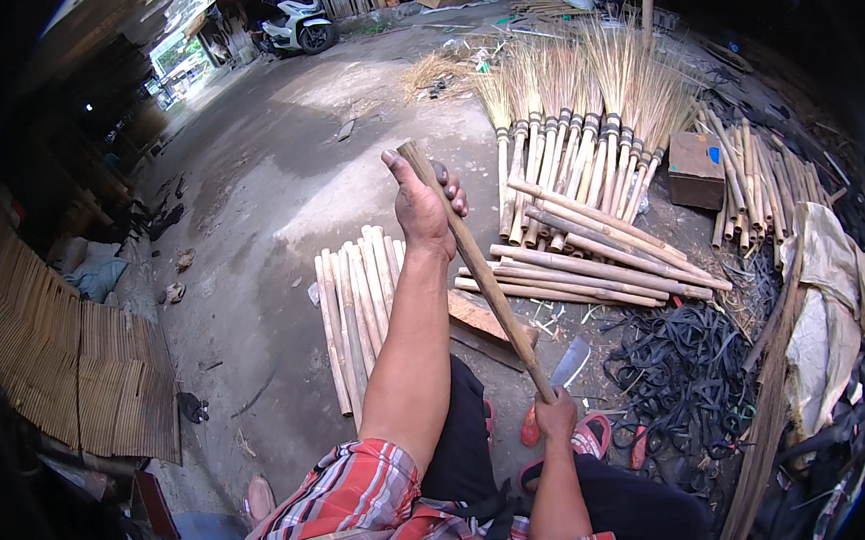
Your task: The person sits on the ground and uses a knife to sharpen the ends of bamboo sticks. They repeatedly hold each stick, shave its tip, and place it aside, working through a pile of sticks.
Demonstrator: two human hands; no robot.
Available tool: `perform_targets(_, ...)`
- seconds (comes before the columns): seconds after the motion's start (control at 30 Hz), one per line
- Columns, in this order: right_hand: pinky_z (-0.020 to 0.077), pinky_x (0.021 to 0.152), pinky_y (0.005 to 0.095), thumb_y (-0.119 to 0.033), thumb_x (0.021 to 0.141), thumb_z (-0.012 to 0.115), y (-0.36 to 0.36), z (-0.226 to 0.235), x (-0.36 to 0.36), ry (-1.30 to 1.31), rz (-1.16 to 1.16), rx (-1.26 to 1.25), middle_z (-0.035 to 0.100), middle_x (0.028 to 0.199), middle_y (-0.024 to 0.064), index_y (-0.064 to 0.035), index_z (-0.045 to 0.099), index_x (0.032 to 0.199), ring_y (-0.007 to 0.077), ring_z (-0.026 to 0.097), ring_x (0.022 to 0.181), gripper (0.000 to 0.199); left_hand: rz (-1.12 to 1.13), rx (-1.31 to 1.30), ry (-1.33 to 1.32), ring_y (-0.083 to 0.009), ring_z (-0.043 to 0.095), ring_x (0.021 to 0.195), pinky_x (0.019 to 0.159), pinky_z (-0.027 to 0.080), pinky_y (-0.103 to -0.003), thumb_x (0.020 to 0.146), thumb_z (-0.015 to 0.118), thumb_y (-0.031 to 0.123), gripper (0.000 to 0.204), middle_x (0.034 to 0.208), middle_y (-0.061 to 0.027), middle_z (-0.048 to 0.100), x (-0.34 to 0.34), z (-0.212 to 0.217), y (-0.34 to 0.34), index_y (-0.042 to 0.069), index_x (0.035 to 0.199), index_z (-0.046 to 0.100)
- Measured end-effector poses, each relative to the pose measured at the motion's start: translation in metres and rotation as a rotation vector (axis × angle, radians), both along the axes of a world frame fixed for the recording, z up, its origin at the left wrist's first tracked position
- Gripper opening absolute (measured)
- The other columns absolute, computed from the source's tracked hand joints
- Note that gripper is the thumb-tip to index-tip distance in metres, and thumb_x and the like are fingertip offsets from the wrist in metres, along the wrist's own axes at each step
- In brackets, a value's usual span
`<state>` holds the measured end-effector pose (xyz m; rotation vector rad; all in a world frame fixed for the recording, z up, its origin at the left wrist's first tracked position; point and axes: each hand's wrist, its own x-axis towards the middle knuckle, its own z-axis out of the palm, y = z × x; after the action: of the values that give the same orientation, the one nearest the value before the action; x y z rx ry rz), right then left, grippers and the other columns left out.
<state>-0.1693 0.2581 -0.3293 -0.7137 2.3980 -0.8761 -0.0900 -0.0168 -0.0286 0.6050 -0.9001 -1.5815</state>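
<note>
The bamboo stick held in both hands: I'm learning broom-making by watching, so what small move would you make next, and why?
Probably lower the bamboo stick toward the cleaver by the feet. The left hand grips its far end and the right hand its near end, holding it raised and clear of the ground, so no tool can work it yet.

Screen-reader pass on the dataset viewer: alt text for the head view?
Both hands hold one bamboo stick slanted over a concrete floor: left hand near its top, right hand at its lower end. Ahead lie cut bamboo sticks, a row of straw brooms and black rubber strips.
</note>
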Motion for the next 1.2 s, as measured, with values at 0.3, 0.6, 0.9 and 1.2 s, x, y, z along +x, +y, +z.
perform_targets(0.3, 0.0519, 0.079, 0.0532, -0.034, 0.083, 0.071, -0.003, -0.004, 0.003, -0.002, 0.053, 0.002, 0.07, 0.09, 0.0287, -0.0017, 0.071, 0.093, 0.048, 0.068, 0.09, 0.034, 0.081, 0.044, -0.056, -0.0103, 0.036, 0.041, 0.039, 0.032, -0.026, 0.087, 0.03, 0.09, 0.077, 0.055, 0.0027, 0.035, 0.0, 0.004, 0.0, 0.014, 0.074, 0.04)
perform_targets(0.6, 0.0541, 0.077, 0.0435, -0.028, 0.078, 0.08, -0.012, 0.02, 0.003, -0.005, -0.077, -0.293, 0.072, 0.086, 0.0197, 0.0001, 0.067, 0.103, 0.0376, 0.071, 0.083, 0.04, -0.116, -0.048, -0.16, -0.0186, 0.066, 0.086, 0.08, 0.052, -0.033, 0.104, 0.041, 0.062, 0.067, 0.097, -0.0104, 0.066, -0.006, -0.025, -0.009, 0.0, 0.121, 0.058)
perform_targets(0.9, 0.0516, 0.07, 0.0477, -0.034, 0.087, 0.076, -0.03, 0.078, 0.003, 0.099, 0.033, -0.385, 0.068, 0.081, 0.022, -0.0033, 0.066, 0.101, 0.0412, 0.069, 0.078, 0.035, -0.227, -0.143, -0.549, -0.0175, 0.069, 0.087, 0.076, 0.06, -0.035, 0.102, 0.063, 0.03, 0.045, 0.105, -0.0093, 0.069, -0.024, -0.044, -0.01, -0.003, 0.13, 0.054)
perform_targets(1.2, 0.0492, 0.065, 0.0484, -0.052, 0.095, 0.065, -0.022, 0.075, -0.002, 0.041, 0.101, -0.344, 0.065, 0.073, 0.0203, -0.0033, 0.063, 0.096, 0.0424, 0.065, 0.071, 0.049, -0.048, -0.06, -0.461, -0.0153, 0.067, 0.081, 0.07, 0.057, -0.029, 0.101, 0.064, 0.032, 0.044, 0.099, -0.0087, 0.07, -0.017, -0.044, -0.025, -0.003, 0.127, 0.057)
